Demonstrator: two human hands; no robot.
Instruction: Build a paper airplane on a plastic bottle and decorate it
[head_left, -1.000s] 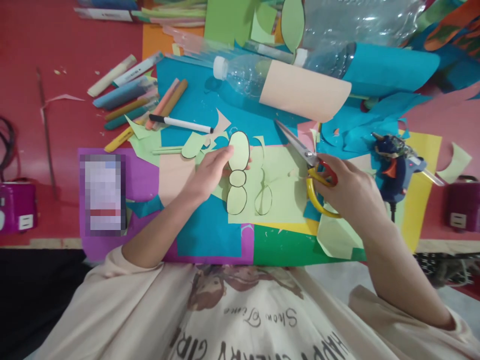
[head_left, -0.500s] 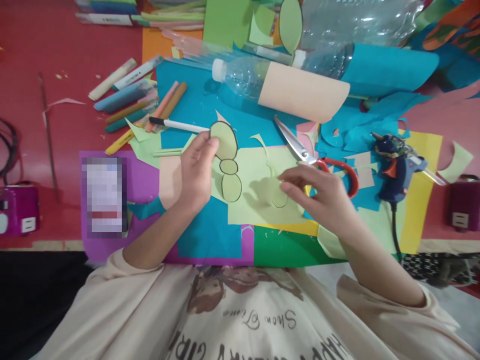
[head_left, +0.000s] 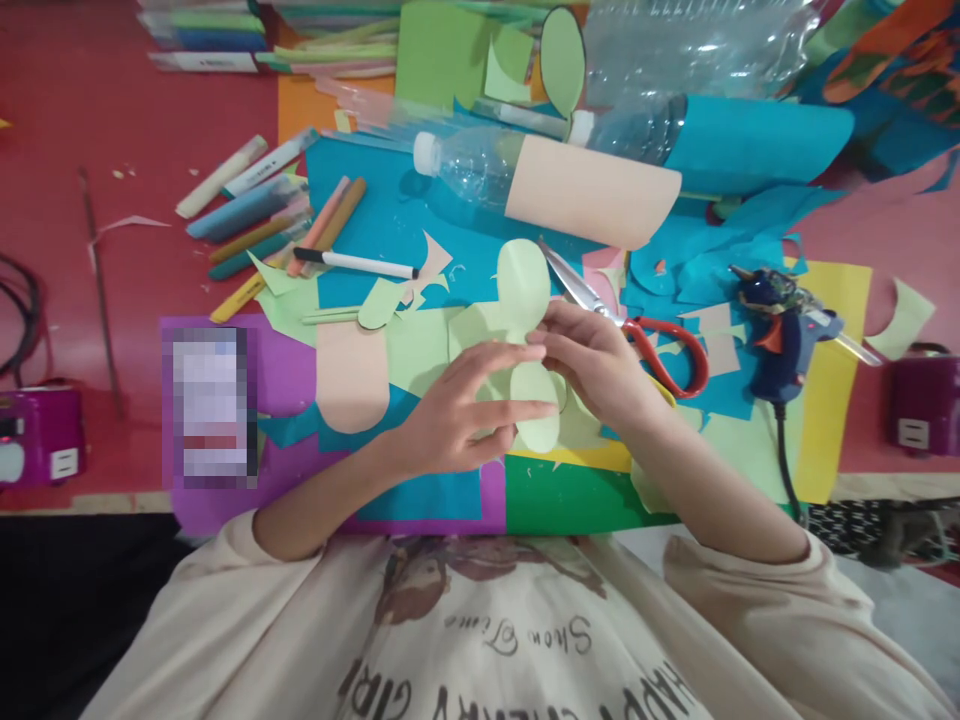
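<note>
Red tabletop [head_left: 150, 275] beneath, the right hand [head_left: 592, 365] pinches a paper cutout [head_left: 523, 280] that the left hand [head_left: 457, 415], its hold unclear, might crease by pressing.

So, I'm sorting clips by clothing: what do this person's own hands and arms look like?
Both the left hand and right hand are ungloved, with no ring, watch or bracelet visible. Loose, plain cream sleeves end well short of the wrists, leaving the forearms bare.
</note>
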